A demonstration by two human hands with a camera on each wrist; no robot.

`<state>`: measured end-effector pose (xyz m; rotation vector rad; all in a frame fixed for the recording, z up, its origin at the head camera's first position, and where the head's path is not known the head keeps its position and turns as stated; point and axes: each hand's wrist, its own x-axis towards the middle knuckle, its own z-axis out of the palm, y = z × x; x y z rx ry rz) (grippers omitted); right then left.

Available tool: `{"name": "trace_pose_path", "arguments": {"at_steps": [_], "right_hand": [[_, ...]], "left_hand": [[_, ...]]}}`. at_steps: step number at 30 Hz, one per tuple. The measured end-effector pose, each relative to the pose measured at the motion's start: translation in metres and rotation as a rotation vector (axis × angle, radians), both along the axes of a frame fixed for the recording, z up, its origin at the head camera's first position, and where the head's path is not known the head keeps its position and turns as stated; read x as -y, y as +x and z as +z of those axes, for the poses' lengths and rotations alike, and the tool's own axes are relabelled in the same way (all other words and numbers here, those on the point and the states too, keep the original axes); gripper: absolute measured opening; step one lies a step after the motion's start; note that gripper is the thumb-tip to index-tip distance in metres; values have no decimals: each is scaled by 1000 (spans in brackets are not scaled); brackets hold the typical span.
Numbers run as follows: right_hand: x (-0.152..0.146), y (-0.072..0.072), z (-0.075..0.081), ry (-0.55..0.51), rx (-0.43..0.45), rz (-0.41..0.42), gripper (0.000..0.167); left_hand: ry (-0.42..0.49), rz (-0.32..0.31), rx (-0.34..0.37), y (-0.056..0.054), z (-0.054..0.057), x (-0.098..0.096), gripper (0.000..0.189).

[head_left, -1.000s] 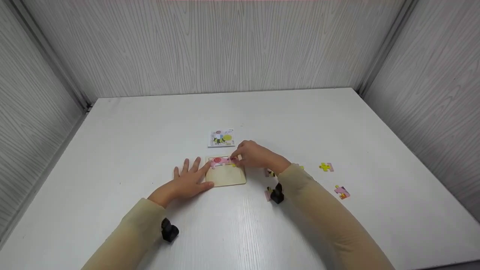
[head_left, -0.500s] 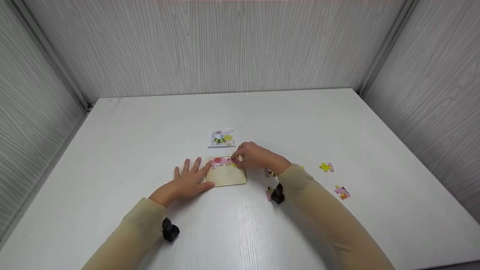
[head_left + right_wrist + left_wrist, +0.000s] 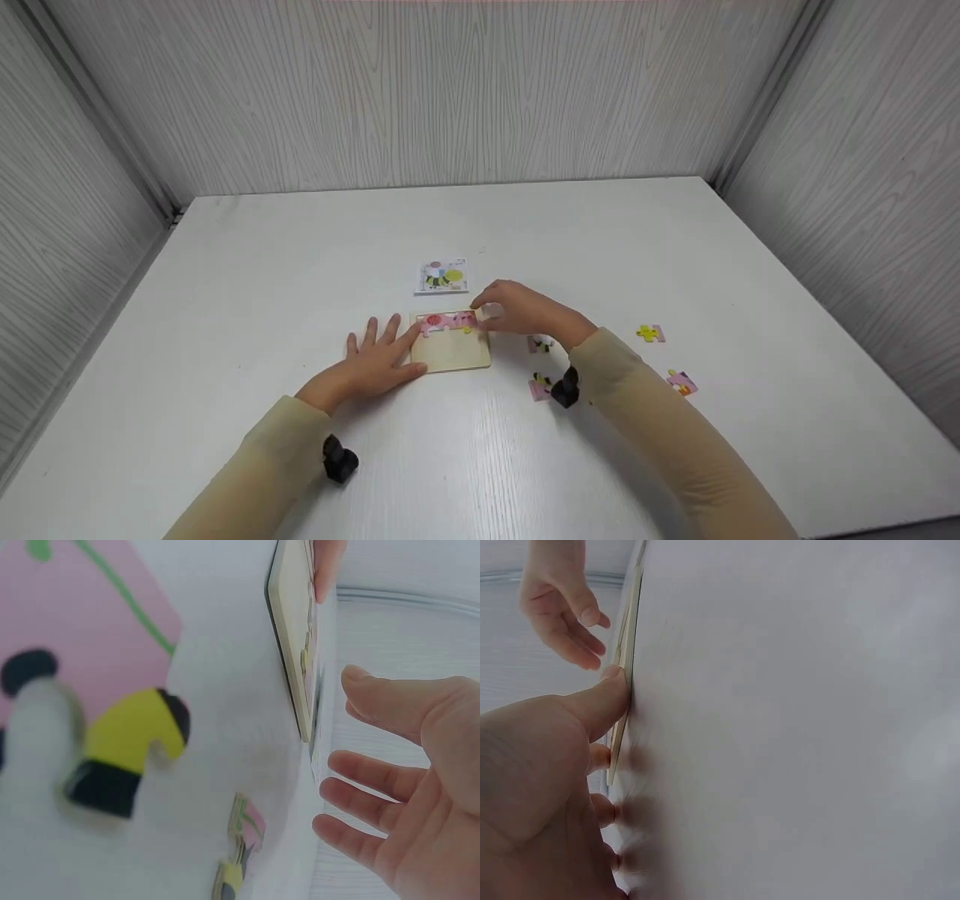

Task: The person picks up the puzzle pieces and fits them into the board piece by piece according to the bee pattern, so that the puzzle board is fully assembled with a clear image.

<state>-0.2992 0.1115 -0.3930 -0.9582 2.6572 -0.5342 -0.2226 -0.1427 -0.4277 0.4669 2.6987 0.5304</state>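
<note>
A pale wooden puzzle board (image 3: 452,354) lies in the middle of the table, with joined pink jigsaw pieces (image 3: 448,321) along its far edge. My left hand (image 3: 373,365) is spread flat at the board's left side; in the left wrist view its thumb (image 3: 604,701) rests against the board's edge. Just off the far right corner hovers my right hand (image 3: 519,309), fingers loosely bent and apart. Seen from the right wrist, nothing is between that hand's thumb and fingers (image 3: 375,776).
Behind the board is a square picture card (image 3: 442,277) showing a bee. Loose jigsaw pieces lie to the right: two pink-and-black ones (image 3: 540,344) near my right forearm, a yellow piece (image 3: 649,333) and a pink piece (image 3: 682,382) farther out. Pale panels (image 3: 450,97) enclose the table.
My right hand has let go of the jigsaw piece at the board's far right corner and drawn back slightly to the right, uncovering it. The left hand has stayed in place.
</note>
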Motion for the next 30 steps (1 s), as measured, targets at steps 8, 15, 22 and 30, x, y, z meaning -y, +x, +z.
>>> {"name": "trace_pose_path", "arguments": {"at_steps": [8,15,22,30], "right_hand": [[-10,9,6,-13,20,-34,38],[-25,16,8,-25,39,-74,39],[-42,23,5,-65,37,-96,38],[-61,30,0,-82,22,-82,34]], "left_hand": [[-2,0,4,0,0,0,76],[1,-4,-2,1,3,-1,75],[-3,2,5,1,4,-2,76],[1,9,9,1,4,-1,75]]}}
